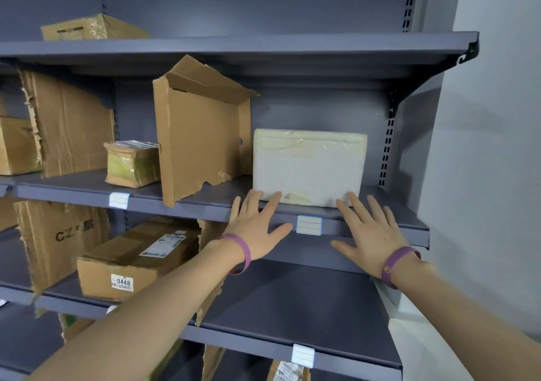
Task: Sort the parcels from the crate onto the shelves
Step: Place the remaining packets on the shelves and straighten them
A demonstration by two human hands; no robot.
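A white parcel wrapped in clear tape (308, 167) stands on the middle grey shelf (366, 222), at its right end against the back panel. My left hand (256, 225) is spread flat with straight fingers, its fingertips touching the parcel's lower left edge. My right hand (370, 234) is also spread flat, fingertips at the parcel's lower right corner. Neither hand holds anything. Both wrists wear purple bands. The crate is not in view.
A torn cardboard divider (199, 135) stands just left of the white parcel. A small taped box (131, 164) sits further left. A long box labelled 0448 (131, 263) lies on the shelf below. One box (93, 28) rests on the top shelf. A wall is at the right.
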